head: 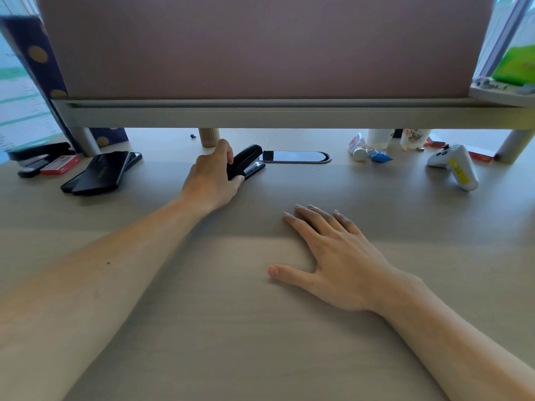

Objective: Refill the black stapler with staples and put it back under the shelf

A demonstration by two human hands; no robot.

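Observation:
The black stapler [247, 162] lies on the desk just below the front edge of the grey shelf [289, 115]. My left hand [212, 176] is stretched forward and wraps its near end, thumb under, fingers over the top. The stapler's front points right towards a dark cable slot [295, 156]. My right hand [333, 256] rests flat on the desk, fingers spread, holding nothing. A red box, possibly staples [60, 164], lies at the far left beside another dark stapler [34, 159].
Two black phone-like slabs [101, 172] lie left of my left hand. A wooden peg [208, 137] stands behind the hand. At right are a white game controller [453, 164], cups [379, 137], a small bottle and a blue clip. A shelf leg [512, 146] stands far right.

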